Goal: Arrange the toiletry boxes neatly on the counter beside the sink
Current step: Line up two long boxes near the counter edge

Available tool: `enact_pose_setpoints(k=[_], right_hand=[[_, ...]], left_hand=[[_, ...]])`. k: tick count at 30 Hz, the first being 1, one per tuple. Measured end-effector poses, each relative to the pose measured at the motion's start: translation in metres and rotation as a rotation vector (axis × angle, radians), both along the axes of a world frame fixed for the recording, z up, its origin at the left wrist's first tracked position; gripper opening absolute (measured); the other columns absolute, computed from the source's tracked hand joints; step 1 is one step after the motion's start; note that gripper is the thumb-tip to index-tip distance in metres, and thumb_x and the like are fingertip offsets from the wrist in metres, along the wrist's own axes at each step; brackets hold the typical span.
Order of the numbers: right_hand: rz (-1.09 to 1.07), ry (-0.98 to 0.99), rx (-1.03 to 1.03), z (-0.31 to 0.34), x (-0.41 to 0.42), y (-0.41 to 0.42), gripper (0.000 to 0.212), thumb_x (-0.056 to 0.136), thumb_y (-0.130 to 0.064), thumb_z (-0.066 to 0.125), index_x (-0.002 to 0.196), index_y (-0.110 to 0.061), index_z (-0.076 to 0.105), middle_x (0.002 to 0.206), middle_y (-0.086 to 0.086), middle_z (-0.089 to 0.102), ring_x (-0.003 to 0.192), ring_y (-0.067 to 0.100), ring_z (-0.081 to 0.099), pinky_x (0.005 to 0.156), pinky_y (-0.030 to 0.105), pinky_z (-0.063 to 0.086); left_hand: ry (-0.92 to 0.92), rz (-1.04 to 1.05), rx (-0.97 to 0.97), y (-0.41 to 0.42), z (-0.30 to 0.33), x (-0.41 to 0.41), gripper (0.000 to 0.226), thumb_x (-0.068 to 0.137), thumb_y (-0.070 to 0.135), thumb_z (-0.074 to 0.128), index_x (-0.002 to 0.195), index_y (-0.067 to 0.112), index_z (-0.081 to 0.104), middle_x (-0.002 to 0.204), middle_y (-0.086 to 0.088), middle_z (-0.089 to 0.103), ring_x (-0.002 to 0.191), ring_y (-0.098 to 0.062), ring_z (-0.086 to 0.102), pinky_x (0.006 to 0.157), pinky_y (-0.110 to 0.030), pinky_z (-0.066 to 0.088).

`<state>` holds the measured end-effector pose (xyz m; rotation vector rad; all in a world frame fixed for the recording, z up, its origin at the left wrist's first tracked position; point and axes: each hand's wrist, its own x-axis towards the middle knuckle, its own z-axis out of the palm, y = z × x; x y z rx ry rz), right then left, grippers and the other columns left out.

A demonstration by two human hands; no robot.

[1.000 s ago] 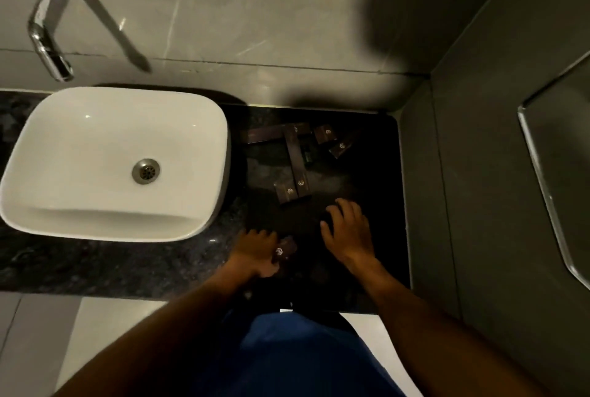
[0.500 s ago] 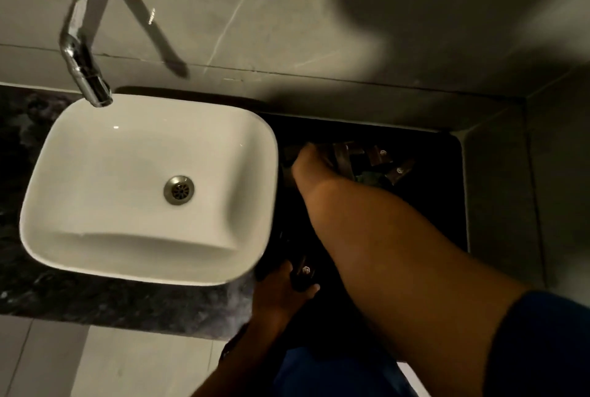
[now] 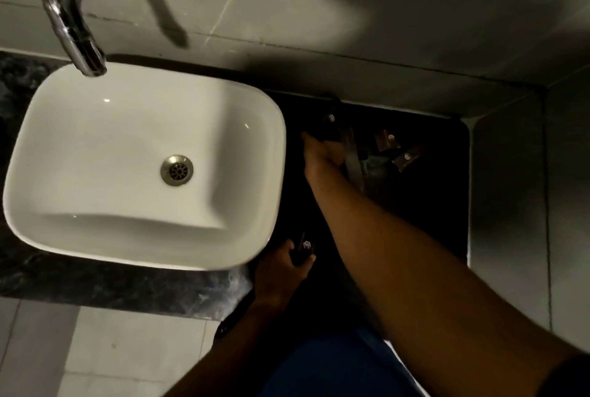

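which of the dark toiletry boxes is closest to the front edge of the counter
The small dark box with a round logo, gripped in the left hand near the white sink's front corner; the others lie farther back.

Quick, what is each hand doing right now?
Left hand: closed on a small dark box near the counter's front edge.
Right hand: fingers wrapped around a long dark box at the back of the counter.
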<state>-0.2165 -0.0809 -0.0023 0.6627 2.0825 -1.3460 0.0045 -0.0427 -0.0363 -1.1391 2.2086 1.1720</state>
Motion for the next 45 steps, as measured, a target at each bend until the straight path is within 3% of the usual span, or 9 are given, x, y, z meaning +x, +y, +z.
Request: enact_pose_setpoints(k=[2,6,11,15,23,34,39,42,45], right_hand=[[0.068,0.12,-0.019,0.013,0.012,0.021,0.036,0.07,-0.033,0.086,0.093,-0.015,0.065,0.094,0.007,0.069,0.087,0.026,0.069,0.075,0.037,0.059],[0.293,0.317,0.125,0.018,0.073,0.121,0.046,0.059,-0.038,0.09,0.092,-0.033,0.06,0.079,-0.019,0.063,0.072,-0.005,0.061,0.058,0.009,0.046],[0.516,0.101,0.223,-0.011,0.156,0.207,0.064,0.066,-0.038,0.088,0.12,-0.026,0.057,0.103,-0.009,0.066,0.099,0.015,0.065,0.082,0.03,0.054],[0.607,0.12,0.297,-0.026,0.178,0.216,0.077,0.068,-0.044,0.083,0.133,-0.023,0.048,0.123,0.002,0.063,0.112,0.02,0.06,0.094,0.043,0.05],[0.645,0.202,0.306,-0.035,0.188,0.218,0.074,0.071,-0.041,0.082,0.133,-0.025,0.045,0.128,0.002,0.058,0.113,0.022,0.059,0.094,0.042,0.051],[0.649,0.174,0.303,-0.042,0.191,0.22,0.078,0.069,-0.044,0.083,0.134,-0.028,0.042,0.13,0.001,0.056,0.116,0.022,0.058,0.094,0.04,0.05],[0.644,0.177,0.29,-0.044,0.191,0.221,0.077,0.069,-0.043,0.083,0.132,-0.027,0.044,0.13,0.001,0.057,0.117,0.022,0.057,0.094,0.037,0.049],[0.633,0.174,0.282,-0.04,0.192,0.223,0.084,0.068,-0.059,0.077,0.136,-0.025,0.041,0.131,0.002,0.057,0.118,0.021,0.057,0.096,0.043,0.05],[0.492,0.185,0.312,-0.03,0.187,0.228,0.088,0.07,-0.08,0.057,0.137,-0.027,0.038,0.122,0.001,0.06,0.109,0.019,0.06,0.089,0.041,0.053]], left_hand=[[-0.001,0.025,0.008,0.0,-0.007,0.003,0.061,0.075,0.063,0.065,0.119,0.021,0.061,0.111,-0.004,0.07,0.103,-0.025,0.066,0.085,-0.03,0.047],[0.034,0.028,-0.004,0.002,-0.014,0.013,0.049,0.081,0.048,0.071,0.119,0.019,0.062,0.109,-0.004,0.072,0.102,-0.024,0.066,0.082,-0.024,0.043],[0.113,0.018,-0.02,0.015,-0.011,0.017,0.033,0.082,0.035,0.073,0.11,0.02,0.064,0.091,0.005,0.067,0.079,-0.009,0.06,0.07,-0.019,0.037],[0.159,0.032,-0.022,0.021,-0.012,0.017,0.033,0.082,0.027,0.075,0.112,0.017,0.065,0.084,0.008,0.06,0.075,-0.007,0.056,0.067,-0.011,0.034],[0.168,-0.015,-0.064,0.021,-0.018,0.018,0.027,0.085,0.031,0.071,0.109,0.023,0.063,0.08,0.014,0.057,0.064,0.011,0.048,0.056,-0.003,0.03],[0.179,0.015,-0.048,0.025,-0.017,0.018,0.031,0.089,0.031,0.066,0.117,0.022,0.061,0.095,0.006,0.062,0.077,-0.001,0.054,0.06,-0.009,0.033],[0.203,0.006,-0.063,0.026,-0.018,0.018,0.038,0.088,0.03,0.067,0.123,0.016,0.06,0.107,-0.004,0.065,0.09,-0.011,0.058,0.076,-0.022,0.041],[0.199,0.022,-0.042,0.025,-0.017,0.019,0.044,0.086,0.035,0.068,0.126,0.02,0.056,0.106,0.0,0.063,0.09,-0.01,0.057,0.074,-0.022,0.041],[0.232,0.113,-0.02,0.02,-0.014,0.019,0.05,0.079,0.047,0.071,0.123,0.03,0.054,0.102,0.011,0.057,0.089,-0.005,0.055,0.068,-0.014,0.037]])
